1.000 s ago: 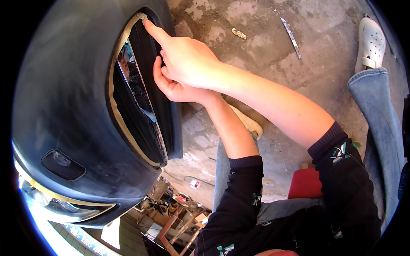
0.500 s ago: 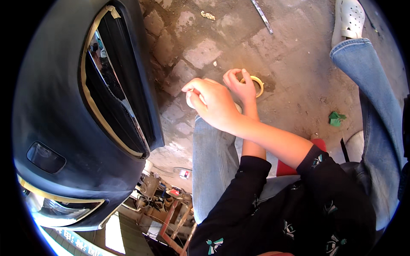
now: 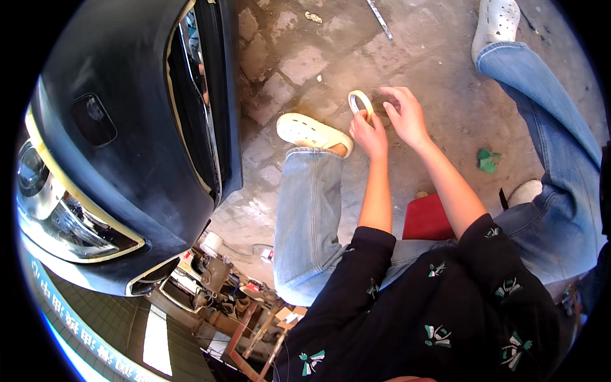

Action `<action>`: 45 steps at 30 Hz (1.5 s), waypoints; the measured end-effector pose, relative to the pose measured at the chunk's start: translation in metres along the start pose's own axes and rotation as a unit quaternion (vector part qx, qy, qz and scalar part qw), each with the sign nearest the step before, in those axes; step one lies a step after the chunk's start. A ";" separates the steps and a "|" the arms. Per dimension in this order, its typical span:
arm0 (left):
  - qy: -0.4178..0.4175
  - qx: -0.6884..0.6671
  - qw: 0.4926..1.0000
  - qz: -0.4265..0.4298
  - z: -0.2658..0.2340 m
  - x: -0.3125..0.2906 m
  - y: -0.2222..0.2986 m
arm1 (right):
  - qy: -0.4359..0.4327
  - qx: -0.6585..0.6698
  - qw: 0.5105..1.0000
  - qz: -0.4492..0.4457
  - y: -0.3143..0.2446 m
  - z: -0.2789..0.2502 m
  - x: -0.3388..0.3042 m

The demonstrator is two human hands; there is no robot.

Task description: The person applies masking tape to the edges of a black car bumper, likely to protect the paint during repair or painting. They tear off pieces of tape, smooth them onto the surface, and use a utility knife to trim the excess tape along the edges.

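Note:
Upright in the fingers of my left hand (image 3: 369, 135) is a roll of pale yellow masking tape (image 3: 367, 102), closed on at its lower edge. My right hand (image 3: 406, 118) is just right of the roll, apart from it, with nothing in it; its fingers are spread and bent toward the tape. To the left stands the dark matte front of a car (image 3: 146, 127). Yellow masking strips edge its grille opening (image 3: 202, 108) and its headlight (image 3: 70, 219).
Below me are a cream clog (image 3: 312, 132) on one foot and a white clog (image 3: 498, 20) on the other. A thin strip (image 3: 380, 19) and a green scrap (image 3: 488, 160) lie on the paved ground. A red seat (image 3: 425, 218) is under me; clutter (image 3: 235, 286) fills the lower left.
My right hand has swung from left of my left arm back to the right, so my arms no longer cross, and has opened. My left hand has tilted the tape roll upright. The view has shifted.

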State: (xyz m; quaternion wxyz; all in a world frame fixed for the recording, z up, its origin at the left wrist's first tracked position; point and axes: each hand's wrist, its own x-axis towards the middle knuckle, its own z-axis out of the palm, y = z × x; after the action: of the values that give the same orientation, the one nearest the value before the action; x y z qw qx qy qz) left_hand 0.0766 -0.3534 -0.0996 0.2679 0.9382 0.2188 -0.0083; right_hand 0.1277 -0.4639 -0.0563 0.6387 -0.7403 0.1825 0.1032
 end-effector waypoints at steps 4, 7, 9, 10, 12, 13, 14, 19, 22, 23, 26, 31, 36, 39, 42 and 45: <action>-0.091 -0.134 0.987 -0.010 -0.049 0.024 0.048 | -0.111 0.110 0.987 -0.039 -0.015 -0.005 0.010; -0.091 -0.147 0.984 0.041 -0.079 0.039 0.067 | -0.104 0.138 0.984 -0.049 -0.036 0.000 0.016; -0.113 -0.151 0.980 0.059 -0.099 0.048 0.068 | -0.089 0.163 0.982 -0.045 -0.055 0.004 0.018; -0.122 -0.140 0.980 0.069 -0.114 0.052 0.069 | -0.101 0.172 0.979 -0.045 -0.064 0.008 0.017; -0.140 -0.121 0.979 0.083 -0.144 0.056 0.087 | -0.127 0.184 0.974 -0.043 -0.080 0.008 0.017; -0.158 -0.100 0.981 0.045 -0.158 0.056 0.100 | -0.130 0.187 0.972 -0.054 -0.090 0.005 0.017; -0.178 -0.039 0.982 0.040 -0.170 0.058 0.109 | -0.132 0.188 0.971 -0.065 -0.099 0.002 0.017; -0.128 0.150 0.978 0.067 -0.189 0.079 0.125 | -0.138 0.181 0.973 -0.050 -0.110 0.022 0.007; -0.137 0.124 0.982 0.045 -0.191 0.082 0.122 | -0.145 0.248 0.958 0.002 -0.111 0.032 0.010; -0.138 0.101 0.985 0.032 -0.191 0.082 0.120 | -0.169 0.274 0.947 0.015 -0.118 0.023 0.016; -0.138 0.036 0.989 0.029 -0.186 0.082 0.118 | -0.185 0.331 0.925 0.024 -0.110 0.020 0.022; -0.140 0.051 0.988 0.040 -0.170 0.078 0.129 | -0.131 0.253 0.959 0.000 -0.103 0.014 0.022; -0.118 -0.152 0.977 -0.088 -0.144 0.083 0.131 | -0.003 0.149 0.984 -0.101 -0.105 0.015 0.025; -0.090 -0.256 0.939 -0.212 -0.132 0.091 0.149 | 0.014 0.214 0.976 -0.038 -0.113 0.008 0.030; -0.064 -0.334 0.922 -0.186 -0.130 0.105 0.154 | 0.054 0.400 0.913 0.055 -0.127 0.001 0.034; -0.078 -0.310 0.938 -0.130 -0.136 0.107 0.184 | -0.048 0.672 0.719 0.173 -0.121 -0.013 0.048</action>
State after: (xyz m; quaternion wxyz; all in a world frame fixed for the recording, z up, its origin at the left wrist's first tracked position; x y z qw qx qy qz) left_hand 0.2361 -0.3815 0.0944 0.5586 0.7683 0.3089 -0.0482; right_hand 0.2192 -0.4689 0.0374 0.9474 -0.0665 0.2974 0.0975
